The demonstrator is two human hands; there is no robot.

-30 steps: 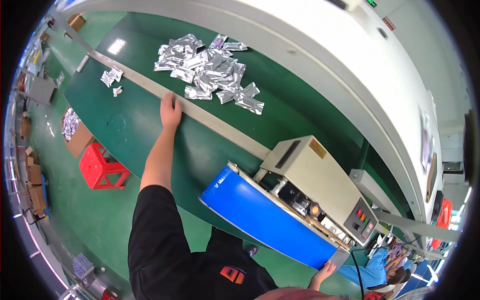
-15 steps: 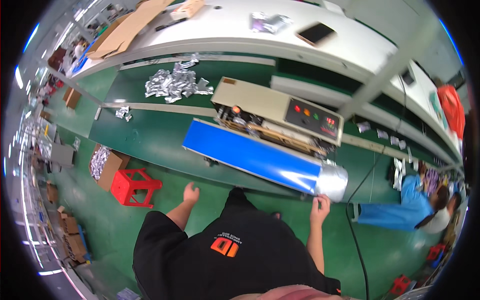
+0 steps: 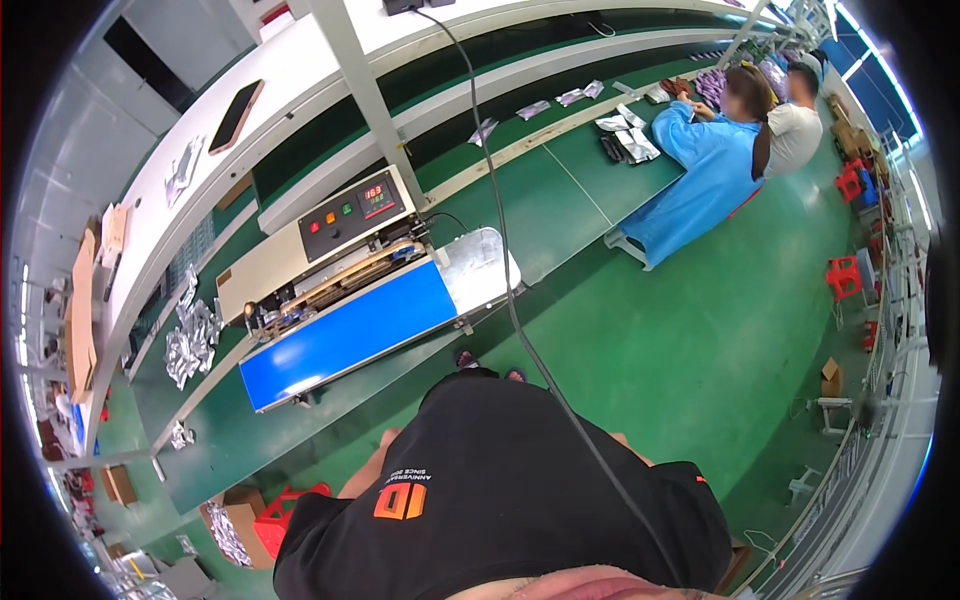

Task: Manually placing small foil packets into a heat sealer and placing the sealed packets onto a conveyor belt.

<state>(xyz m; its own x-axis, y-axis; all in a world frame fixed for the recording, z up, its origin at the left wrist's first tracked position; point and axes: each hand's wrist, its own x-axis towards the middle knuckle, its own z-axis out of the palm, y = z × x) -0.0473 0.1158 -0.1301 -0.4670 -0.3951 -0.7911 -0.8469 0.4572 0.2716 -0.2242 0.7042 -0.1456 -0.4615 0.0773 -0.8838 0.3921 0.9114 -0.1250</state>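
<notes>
My left hand (image 3: 390,437) hangs low beside my black shirt, its fingers mostly hidden. On the other side, only a sliver of my right arm or hand (image 3: 630,447) shows past the shirt. In front of me stands a band sealing machine (image 3: 300,245) with lit buttons and a red-green display. Its blue conveyor belt (image 3: 350,335) runs along the near side and ends in a silver metal plate (image 3: 480,270). Neither hand visibly touches the machine. A heap of silver foil pouches (image 3: 193,340) lies left of it.
A black cable (image 3: 505,250) hangs across the view, over the metal plate and my shirt. Two people sit right, one in a blue gown (image 3: 690,190), near foil pouches (image 3: 627,135). A red stool (image 3: 275,520) and pouch-filled carton (image 3: 245,515) stand left. A phone (image 3: 237,115) lies on the shelf.
My view has swung right, so the machine appears further left and the seated people nearer the middle. My right hand has left the metal plate's edge and is mostly hidden.
</notes>
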